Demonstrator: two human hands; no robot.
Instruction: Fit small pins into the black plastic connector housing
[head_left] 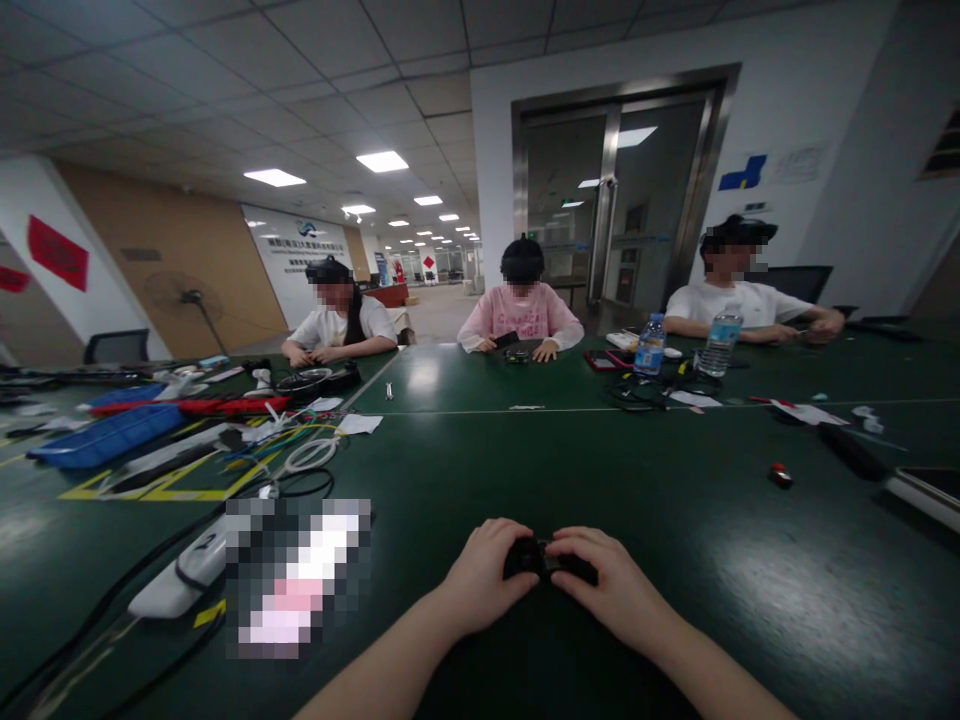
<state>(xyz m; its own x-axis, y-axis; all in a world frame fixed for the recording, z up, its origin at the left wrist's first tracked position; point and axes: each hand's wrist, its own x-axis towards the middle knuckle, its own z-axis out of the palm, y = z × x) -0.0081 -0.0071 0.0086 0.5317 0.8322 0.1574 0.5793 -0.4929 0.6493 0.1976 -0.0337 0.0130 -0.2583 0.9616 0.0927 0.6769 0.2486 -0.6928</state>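
Just above the green table near its front edge, my left hand (484, 572) is closed round a small black object (525, 556) with a rounded front. My right hand (604, 582) grips a dark piece (577, 572) right beside it, thumb below and fingers on top. Between the two hands the dark parts meet or nearly meet; whether they are one body or two I cannot tell. Fingers cover much of both, and their exact kind is too dark to make out.
A white power strip (176, 575), cables (311, 455) and a blue tray (112, 437) lie on the left. Two water bottles (649, 345) stand at the back right. A small red-and-black item (780, 474) lies nearer. Several people sit across the green table (675, 470).
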